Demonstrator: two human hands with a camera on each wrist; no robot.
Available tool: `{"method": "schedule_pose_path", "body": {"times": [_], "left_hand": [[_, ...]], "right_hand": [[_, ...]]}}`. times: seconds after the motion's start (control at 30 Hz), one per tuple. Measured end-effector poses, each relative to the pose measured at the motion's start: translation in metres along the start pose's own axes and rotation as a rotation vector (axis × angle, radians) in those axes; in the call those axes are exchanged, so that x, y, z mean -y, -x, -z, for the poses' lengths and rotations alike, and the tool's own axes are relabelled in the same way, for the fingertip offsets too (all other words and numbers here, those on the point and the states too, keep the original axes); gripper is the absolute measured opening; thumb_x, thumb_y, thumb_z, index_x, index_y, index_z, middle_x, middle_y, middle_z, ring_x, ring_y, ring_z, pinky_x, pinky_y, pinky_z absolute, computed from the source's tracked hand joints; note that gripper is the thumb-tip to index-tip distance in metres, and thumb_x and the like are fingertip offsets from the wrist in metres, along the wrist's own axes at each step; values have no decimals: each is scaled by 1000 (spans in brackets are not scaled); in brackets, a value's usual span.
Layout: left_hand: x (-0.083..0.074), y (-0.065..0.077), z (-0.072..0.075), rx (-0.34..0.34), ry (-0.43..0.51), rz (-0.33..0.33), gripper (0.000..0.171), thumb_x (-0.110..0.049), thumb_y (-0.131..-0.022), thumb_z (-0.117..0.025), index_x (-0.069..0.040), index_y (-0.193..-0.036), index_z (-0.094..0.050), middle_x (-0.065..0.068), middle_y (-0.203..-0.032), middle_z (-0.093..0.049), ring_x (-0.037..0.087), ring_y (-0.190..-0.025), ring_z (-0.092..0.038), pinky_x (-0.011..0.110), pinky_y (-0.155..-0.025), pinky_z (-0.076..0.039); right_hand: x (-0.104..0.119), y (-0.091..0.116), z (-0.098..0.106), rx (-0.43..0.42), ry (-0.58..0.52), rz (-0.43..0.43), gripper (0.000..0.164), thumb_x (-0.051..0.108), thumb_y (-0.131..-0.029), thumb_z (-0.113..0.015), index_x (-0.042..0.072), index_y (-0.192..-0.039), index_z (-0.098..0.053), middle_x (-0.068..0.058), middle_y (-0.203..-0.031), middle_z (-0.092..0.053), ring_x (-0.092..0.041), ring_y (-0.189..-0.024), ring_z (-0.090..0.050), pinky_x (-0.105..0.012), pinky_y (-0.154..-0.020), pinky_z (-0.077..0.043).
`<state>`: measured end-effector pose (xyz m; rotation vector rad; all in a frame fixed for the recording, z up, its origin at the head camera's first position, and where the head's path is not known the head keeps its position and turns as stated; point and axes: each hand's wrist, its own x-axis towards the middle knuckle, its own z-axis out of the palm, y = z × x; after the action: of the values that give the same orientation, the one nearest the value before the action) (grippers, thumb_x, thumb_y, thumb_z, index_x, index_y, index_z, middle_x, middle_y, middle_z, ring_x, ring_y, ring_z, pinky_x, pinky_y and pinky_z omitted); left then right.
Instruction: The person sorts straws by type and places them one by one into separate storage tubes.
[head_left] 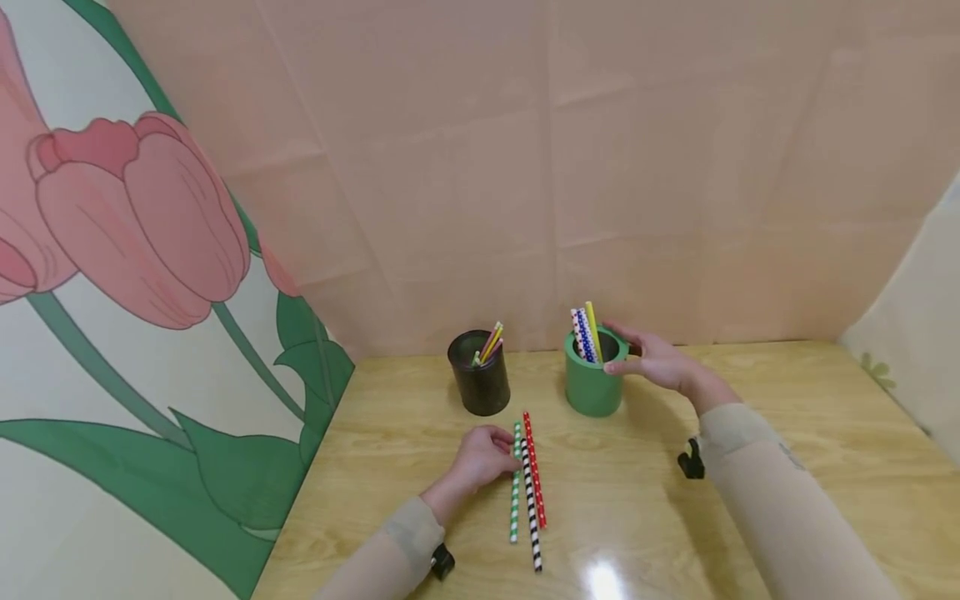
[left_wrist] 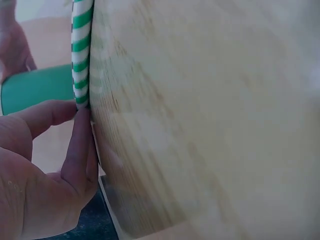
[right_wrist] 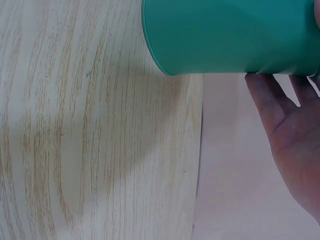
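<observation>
My left hand [head_left: 482,457] is at a green-and-white striped paper straw [head_left: 515,500], pinching it between thumb and fingertips low over the table. Right beside it lie a black-and-white striped straw [head_left: 532,508] and a red straw with white dots [head_left: 535,475]. My right hand [head_left: 654,363] grips the upper side of a green cylindrical cup [head_left: 594,390], thumb at the front of the rim and fingers round the far side. Blue-and-white patterned straws [head_left: 582,333] and a yellow one [head_left: 593,329] stand in that cup. In the right wrist view, fingers touch the wall of the green cup [right_wrist: 220,37].
A black cup [head_left: 482,387] holding several thin coloured sticks [head_left: 491,343] stands left of the green cup. The wood-grain table [head_left: 637,517] ends at a pinkish-beige cloth backdrop [head_left: 637,167]. A tulip-patterned panel [head_left: 142,225] borders the left side.
</observation>
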<state>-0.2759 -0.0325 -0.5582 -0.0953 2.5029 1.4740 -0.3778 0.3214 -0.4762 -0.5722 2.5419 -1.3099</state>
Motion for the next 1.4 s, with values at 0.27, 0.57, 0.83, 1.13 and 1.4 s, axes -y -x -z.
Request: {"method": "schedule_pose_path", "body": {"times": [0.27, 0.57, 0.83, 1.13, 1.4], "left_hand": [[0, 0, 7, -4, -68, 1, 39, 3, -74, -93, -5, -105, -72, 6, -91, -65, 17, -77, -62, 28, -63, -57], [-2, 3, 22, 16, -109, -2, 39, 9, -74, -88, -1, -107, -70, 6, -87, -65, 17, -72, -64, 28, -62, -59], [6, 0, 27, 20, -49, 27, 36, 13, -73, -83, -3, -104, -72, 5, -85, -68, 16, -69, -65, 27, -60, -59], [0, 1, 32, 58, -33, 19, 36, 12, -75, -81, -2, -108, -74, 6, -88, -69, 16, -72, -65, 27, -62, -59], [-5, -1, 34, 72, -6, -7, 37, 10, -79, -81, -2, -113, -73, 6, -90, -67, 16, -75, -63, 27, -64, -57]], "right_hand": [[0, 3, 1, -9, 20, 2, 92, 43, -101, -74, 16, -172, -23, -29, -173, -19, -62, -151, -25, -78, -118, -24], [3, 4, 2, -13, 19, 11, 91, 41, -102, -73, 15, -172, -22, -30, -173, -19, -63, -150, -25, -78, -118, -24], [0, 2, 0, -4, 27, 22, 93, 42, -100, -75, 14, -172, -23, -30, -172, -21, -64, -149, -27, -79, -117, -25], [-1, 2, 1, -8, 36, 26, 93, 43, -101, -74, 13, -172, -22, -30, -173, -20, -61, -151, -25, -78, -118, -23], [3, 3, -2, -12, 10, 25, 93, 38, -100, -76, 12, -172, -24, -35, -169, -23, -64, -149, -27, -79, -117, -25]]}}
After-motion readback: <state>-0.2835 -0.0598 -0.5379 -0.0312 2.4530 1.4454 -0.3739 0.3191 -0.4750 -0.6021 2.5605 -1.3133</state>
